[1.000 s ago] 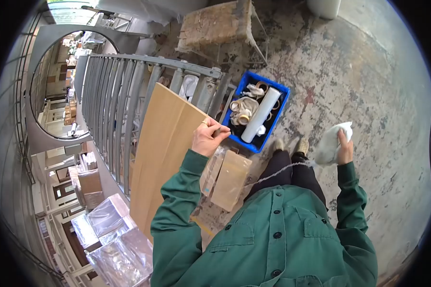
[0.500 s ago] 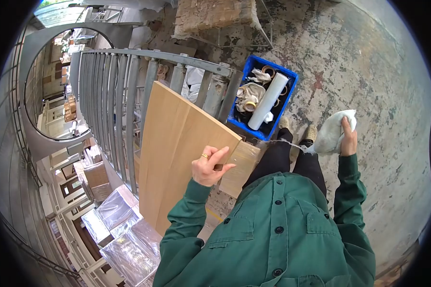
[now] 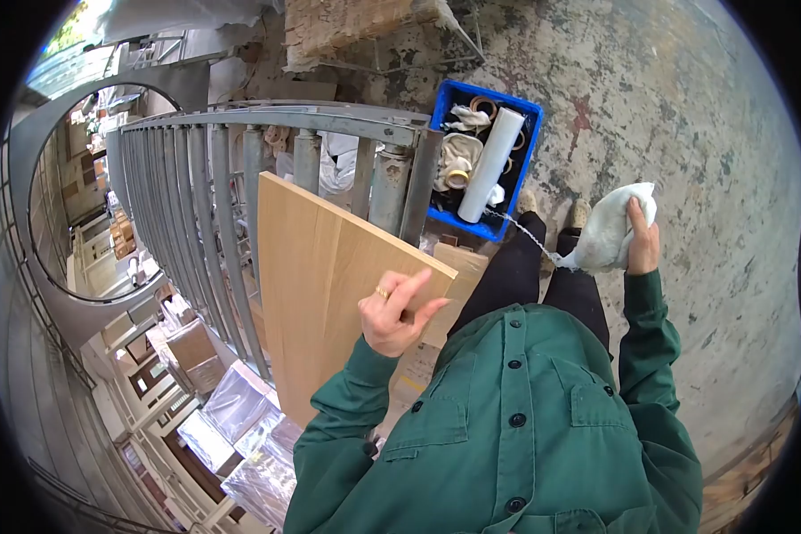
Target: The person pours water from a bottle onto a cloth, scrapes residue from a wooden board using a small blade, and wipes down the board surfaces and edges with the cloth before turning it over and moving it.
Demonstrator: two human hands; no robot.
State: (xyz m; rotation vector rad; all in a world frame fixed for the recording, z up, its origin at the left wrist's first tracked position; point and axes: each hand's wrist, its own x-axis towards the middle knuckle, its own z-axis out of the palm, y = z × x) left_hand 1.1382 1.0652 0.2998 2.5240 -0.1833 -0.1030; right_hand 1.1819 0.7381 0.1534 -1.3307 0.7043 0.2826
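Note:
My left hand (image 3: 393, 313), a ring on one finger, is at the near right edge of a light wood-grain board (image 3: 316, 267). Its fingers are curled and its thumb lies round that edge, gripping the panel. The board stands upright beside the metal railing. On the right, my right hand (image 3: 643, 238) is closed on a bunched white cloth (image 3: 612, 230), thumb pressed on top. A frayed strand (image 3: 529, 236) trails from the cloth toward the blue crate (image 3: 532, 165).
The crate on the worn floor holds a roll of clear film (image 3: 491, 165), tape rolls and rags. A grey metal railing (image 3: 307, 169) runs along the left. Below it are plastic-wrapped boxes (image 3: 240, 414). A rough-edged padded piece (image 3: 356, 27) stands at the top.
The view has shifted, so the crate and railing appear farther left. The cloth and right hand sit slightly higher in view; both hands keep their grips.

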